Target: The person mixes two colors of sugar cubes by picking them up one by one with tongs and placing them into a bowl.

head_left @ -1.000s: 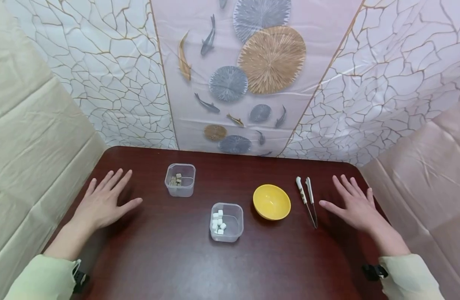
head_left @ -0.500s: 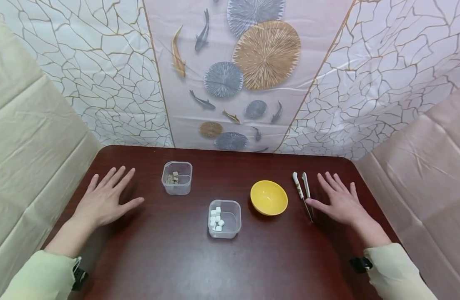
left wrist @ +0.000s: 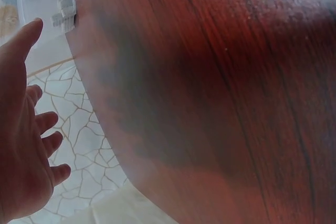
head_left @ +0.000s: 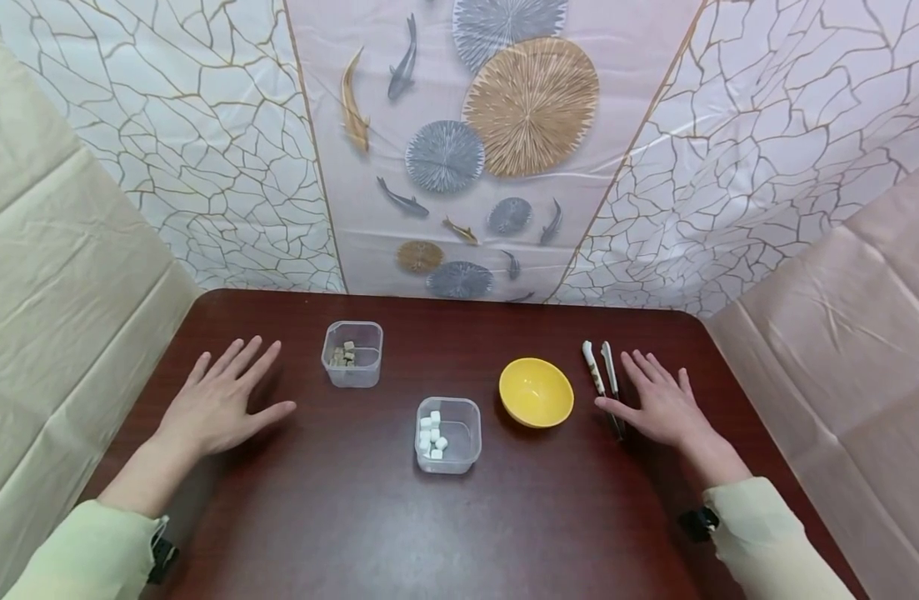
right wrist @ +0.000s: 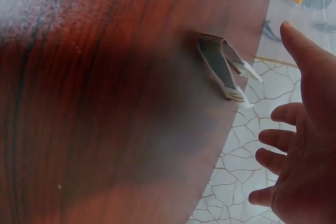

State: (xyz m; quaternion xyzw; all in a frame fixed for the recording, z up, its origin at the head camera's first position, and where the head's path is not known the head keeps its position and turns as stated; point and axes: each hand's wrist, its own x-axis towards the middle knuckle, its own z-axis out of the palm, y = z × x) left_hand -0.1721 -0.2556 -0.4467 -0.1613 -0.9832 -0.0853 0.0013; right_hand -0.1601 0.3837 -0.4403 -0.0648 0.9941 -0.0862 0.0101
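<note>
Over the right side of the table, my right hand (head_left: 663,410) hangs with fingers spread and nothing in it. A pair of tongs (right wrist: 215,61) with white-tipped metal arms lies just left of that hand. In the head view the thumb crosses in front of the tongs, hiding part of them; the right wrist view shows them apart from the hand. A yellow bowl (head_left: 536,393) stands left of the tongs. My left hand (head_left: 215,407) is spread above the table's left side, holding nothing. Nearest to it is a clear container (head_left: 362,379) with several small brownish cubes (head_left: 344,356).
A second clear container (head_left: 459,463) with several white cubes (head_left: 432,435) stands mid-table. The dark red-brown table (head_left: 339,533) ends at the back against a patterned cloth (head_left: 242,183). Pale padded panels (head_left: 47,275) rise on both sides.
My right hand has moved left, from beside the tongs to over them. The left hand has shifted slightly right. The head view has tilted and shifted a little; the containers and bowl stay put.
</note>
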